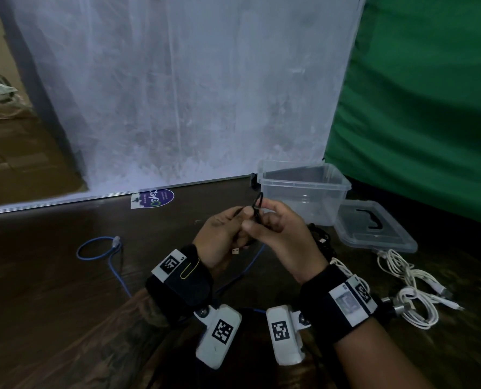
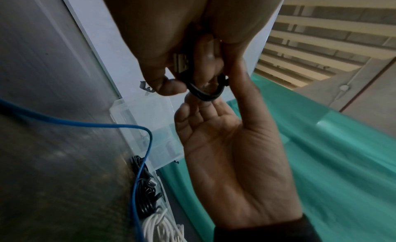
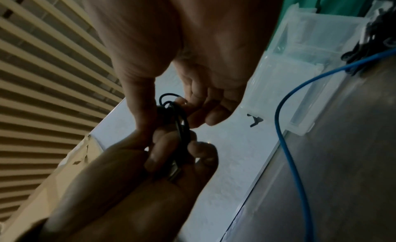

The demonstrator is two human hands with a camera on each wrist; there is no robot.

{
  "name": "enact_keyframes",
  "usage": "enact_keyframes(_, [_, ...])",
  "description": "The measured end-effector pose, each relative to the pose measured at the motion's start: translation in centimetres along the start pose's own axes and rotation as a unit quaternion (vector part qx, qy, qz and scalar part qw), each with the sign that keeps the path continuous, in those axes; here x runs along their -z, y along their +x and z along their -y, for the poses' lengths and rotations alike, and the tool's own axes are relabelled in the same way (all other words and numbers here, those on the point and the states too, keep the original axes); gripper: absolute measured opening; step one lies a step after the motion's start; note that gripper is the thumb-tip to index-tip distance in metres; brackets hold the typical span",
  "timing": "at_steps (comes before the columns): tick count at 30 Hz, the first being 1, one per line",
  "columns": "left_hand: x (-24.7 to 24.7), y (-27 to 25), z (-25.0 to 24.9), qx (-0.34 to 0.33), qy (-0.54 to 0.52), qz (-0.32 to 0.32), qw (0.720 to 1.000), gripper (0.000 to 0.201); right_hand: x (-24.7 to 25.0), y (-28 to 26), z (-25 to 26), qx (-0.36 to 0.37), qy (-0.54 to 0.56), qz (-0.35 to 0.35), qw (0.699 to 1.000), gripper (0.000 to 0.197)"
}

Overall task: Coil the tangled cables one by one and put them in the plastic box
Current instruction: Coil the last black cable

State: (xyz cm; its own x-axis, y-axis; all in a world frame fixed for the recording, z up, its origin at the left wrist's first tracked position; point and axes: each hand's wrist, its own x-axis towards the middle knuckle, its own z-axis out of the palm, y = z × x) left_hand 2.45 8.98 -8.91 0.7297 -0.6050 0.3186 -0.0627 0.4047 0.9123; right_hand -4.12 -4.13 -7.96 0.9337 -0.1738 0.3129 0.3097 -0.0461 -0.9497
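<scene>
- The left hand (image 1: 222, 234) and the right hand (image 1: 281, 234) meet above the middle of the dark wooden table (image 1: 51, 276), each with its fingers curled round a small coil of black cable (image 1: 257, 207).
- In the left wrist view the coil (image 2: 203, 91) shows as a tight black loop pinched between the fingertips of both hands, with a metal plug (image 2: 181, 62) lying against the left hand (image 2: 160, 42).
- In the right wrist view a small loop of the black cable (image 3: 177, 116) stands up between the right thumb and fingers, and the left fingers (image 3: 158, 152) clamp the bundle lower down.
- The clear plastic box (image 1: 304, 192) stands open on the far right of the table, just beyond the hands; nothing can be seen inside it.
- Its clear lid (image 1: 374, 226) lies flat just right of the box, nearer the table's right edge.
- A blue cable (image 1: 101, 254) lies on the table left of the hands, one end curled into a loop with a clear plug, and runs on under the wrists.
- A pile of white cables (image 1: 410, 290) lies on the near right, beside the right wrist.
- More black cable (image 1: 322, 240) is heaped behind the right hand, near the lid.
- A round purple sticker (image 1: 156, 198) sits at the far table edge, against a white sheet (image 1: 177, 94); a green cloth (image 1: 430, 108) hangs on the right.
</scene>
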Motion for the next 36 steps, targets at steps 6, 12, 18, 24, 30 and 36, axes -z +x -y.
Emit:
enact_keyframes(6, [-0.9,-0.3,0.1,-0.023,0.018,-0.042,0.999,0.029,0.5,0.2,0.5,0.058,0.002,-0.084,0.995,0.018])
enact_keyframes(12, [-1.2,-0.7,-0.1,-0.009,0.025,0.027,0.999,0.015,0.8,0.5,0.4,0.04,0.109,-0.07,0.991,0.023])
enact_keyframes(18, [-0.4,-0.5,-0.6,-0.01,0.085,-0.028,0.996,0.015,1.0,0.3,1.0,0.082,0.039,-0.071,0.993,0.017])
enact_keyframes(24, [-0.6,-0.7,-1.1,0.003,0.1,-0.026,0.995,0.029,0.8,0.1,1.4,0.125,0.021,-0.1,0.987,0.017])
enact_keyframes(30, [-0.5,-0.6,-1.7,0.024,0.137,-0.036,0.99,0.027,0.9,0.0,1.4,0.189,-0.063,-0.134,0.971,0.016])
enact_keyframes(36, [-0.4,-0.7,-1.9,0.012,0.113,-0.025,0.993,0.038,0.5,-0.3,1.8,0.162,-0.04,-0.096,0.981,0.024])
